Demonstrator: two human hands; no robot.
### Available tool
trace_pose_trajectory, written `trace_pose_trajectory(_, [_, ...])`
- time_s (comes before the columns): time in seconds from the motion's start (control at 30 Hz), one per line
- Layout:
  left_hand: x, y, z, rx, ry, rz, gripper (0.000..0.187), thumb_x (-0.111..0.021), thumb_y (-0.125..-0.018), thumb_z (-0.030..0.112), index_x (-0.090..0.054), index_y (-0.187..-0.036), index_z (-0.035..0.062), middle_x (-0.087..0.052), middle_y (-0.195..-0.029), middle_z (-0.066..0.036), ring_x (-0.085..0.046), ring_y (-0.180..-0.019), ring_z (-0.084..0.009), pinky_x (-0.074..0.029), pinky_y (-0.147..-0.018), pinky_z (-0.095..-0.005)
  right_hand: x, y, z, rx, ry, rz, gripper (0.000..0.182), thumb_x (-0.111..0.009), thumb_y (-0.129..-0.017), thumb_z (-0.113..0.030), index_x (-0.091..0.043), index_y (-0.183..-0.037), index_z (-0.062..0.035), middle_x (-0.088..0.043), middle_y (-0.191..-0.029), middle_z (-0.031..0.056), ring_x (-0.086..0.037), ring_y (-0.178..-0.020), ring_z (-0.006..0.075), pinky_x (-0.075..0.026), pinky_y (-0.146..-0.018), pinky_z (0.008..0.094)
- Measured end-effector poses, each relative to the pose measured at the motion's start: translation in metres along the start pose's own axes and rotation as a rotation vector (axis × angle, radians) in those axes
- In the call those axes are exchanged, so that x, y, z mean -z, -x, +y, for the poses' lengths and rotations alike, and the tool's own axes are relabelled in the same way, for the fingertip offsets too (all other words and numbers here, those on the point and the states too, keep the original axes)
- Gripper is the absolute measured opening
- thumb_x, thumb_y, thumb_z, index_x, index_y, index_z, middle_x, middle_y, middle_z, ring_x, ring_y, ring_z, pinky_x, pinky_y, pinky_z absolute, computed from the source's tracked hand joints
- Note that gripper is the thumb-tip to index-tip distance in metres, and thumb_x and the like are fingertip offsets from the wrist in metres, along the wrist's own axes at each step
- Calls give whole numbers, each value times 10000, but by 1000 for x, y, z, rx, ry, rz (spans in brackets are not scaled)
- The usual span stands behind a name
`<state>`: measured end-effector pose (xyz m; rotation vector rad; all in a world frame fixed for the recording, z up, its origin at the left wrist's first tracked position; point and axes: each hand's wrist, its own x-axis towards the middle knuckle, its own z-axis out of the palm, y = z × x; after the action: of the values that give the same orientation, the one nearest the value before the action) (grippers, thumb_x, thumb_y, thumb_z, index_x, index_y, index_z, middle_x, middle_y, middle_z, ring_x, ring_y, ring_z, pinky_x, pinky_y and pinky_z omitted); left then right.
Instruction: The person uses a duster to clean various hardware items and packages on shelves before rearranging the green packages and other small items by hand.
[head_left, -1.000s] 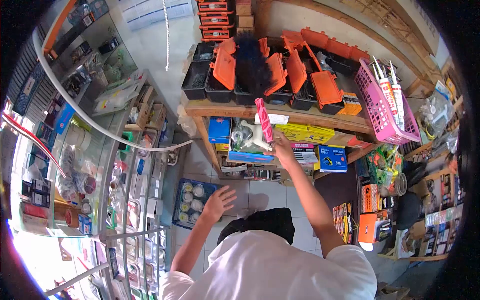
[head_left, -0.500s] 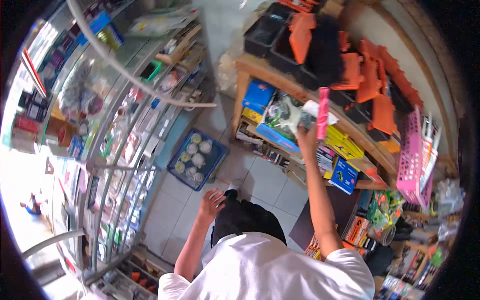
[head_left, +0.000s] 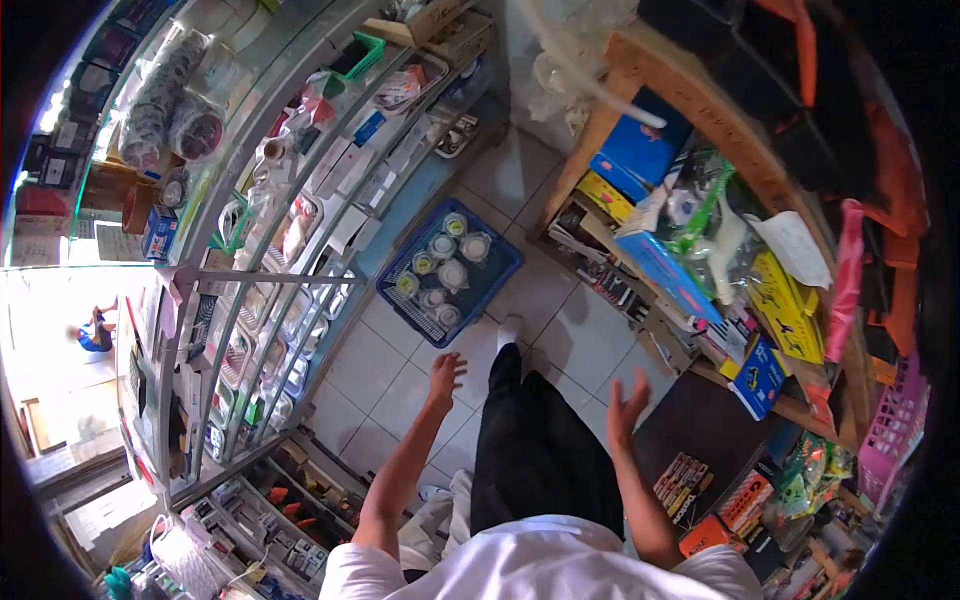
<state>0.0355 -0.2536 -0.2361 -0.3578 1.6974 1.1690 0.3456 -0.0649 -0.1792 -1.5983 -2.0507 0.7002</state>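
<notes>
My left hand [head_left: 447,380] hovers over the tiled floor with its fingers apart and nothing in it. It is just below a blue basket [head_left: 508,272] that holds several round white items [head_left: 453,275]. To the right, my right hand [head_left: 628,405] is empty too, fingers spread, over the floor near a dark brown surface [head_left: 700,435]. The nearest goods to it are on the wooden shelf [head_left: 690,95], where a blue box [head_left: 755,378] leans at the edge and clear plastic bags fill an open box.
Glass shelves [head_left: 300,215] with small goods line the left side. At the right are a pink basket [head_left: 893,425], orange bins [head_left: 890,180] and yellow boxes [head_left: 785,305]. Another person's light trousers [head_left: 430,525] show behind my legs. A distant person [head_left: 95,332] is at far left.
My right hand has come away from the open box on the shelf and moved down over the floor. The view has shifted, and the blue basket appears nearer the middle.
</notes>
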Motion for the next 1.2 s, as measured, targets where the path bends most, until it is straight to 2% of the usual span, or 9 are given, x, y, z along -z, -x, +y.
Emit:
trace_pose_trajectory(0.13, [-4,-108,-6,-480,-168,138,249,-549,-887,223,-575,-1052,38,-666,-883,-94,-618,-809,-244,-467,-720,-307,-49,79,41,63,-2,-516,478,-673,-832,-237,-497,-1227,-33,-534,-1150,160,-513,-1027,317,-435,-862,400])
trace_pose_trajectory(0.2, [-11,-136,16,-523,-305,157,276,-568,-876,228,-572,-1066,28,-653,-924,-121,-612,-844,-277,-472,-753,-341,-56,87,36,130,-82,-594,469,-684,-823,-240,-512,-1212,-42,-541,-1123,157,-539,-977,304,-460,-822,393])
trace_pose_trajectory(0.27, [-18,-152,31,-650,-689,308,344,-603,-855,254,-559,-1107,23,-612,-1022,-171,-582,-941,-333,-471,-813,-403,-62,91,38,-140,-103,-885,488,-688,-828,-266,-510,-1228,-49,-545,-1119,174,-587,-890,274,-497,-754,368])
trace_pose_trajectory(0.3, [-24,-158,40,-734,-923,437,385,-618,-845,273,-549,-1134,29,-583,-1079,-195,-559,-1004,-356,-465,-840,-431,-68,93,41,-203,-201,-824,487,-677,-844,-289,-510,-1232,-46,-555,-1112,181,-614,-823,238,-512,-739,346])
trace_pose_trajectory(0.33, [-28,-162,49,-573,-914,415,484,-644,-820,330,-511,-1195,53,-526,-1170,-202,-501,-1098,-379,-447,-880,-464,-71,92,46,-219,-185,-788,487,-677,-844,-289,-510,-1232,-46,-555,-1112,181,-614,-823,238,-512,-739,346])
trace_pose_trajectory(0.57, [-41,-198,71,-556,-1140,464,848,-737,-711,345,-294,-1413,173,-356,-1365,-264,-456,-1183,-428,-423,-925,-509,-61,94,96,-477,-183,-763,490,-618,-886,-355,-511,-1253,-49,-627,-1055,163,-635,-875,242,-507,-757,360])
trace_pose_trajectory(0.87, [-46,-215,75,-556,-1126,415,820,-779,-687,237,-340,-1369,113,-397,-1309,-282,-528,-1082,-439,-477,-870,-489,-26,95,119,-929,-253,-753,410,-621,-880,-308,-527,-1197,-66,-619,-966,49,-592,-717,124,-448,-632,269])
trace_pose_trajectory(1.13, [-40,-194,85,-721,-879,379,732,-804,-648,170,-412,-1258,72,-446,-1176,-267,-527,-1027,-455,-465,-857,-480,-33,86,92,-847,-291,-833,372,-590,-907,-286,-532,-1189,-50,-621,-965,46,-585,-763,119,-455,-641,264])
trace_pose_trajectory(1.2, [-35,-180,86,-812,-824,383,723,-807,-646,174,-417,-1246,69,-446,-1168,-265,-523,-1026,-453,-458,-858,-478,-44,102,115,-725,-393,-740,353,-617,-898,-289,-569,-1161,-57,-638,-849,64,-603,-679,134,-488,-626,295])
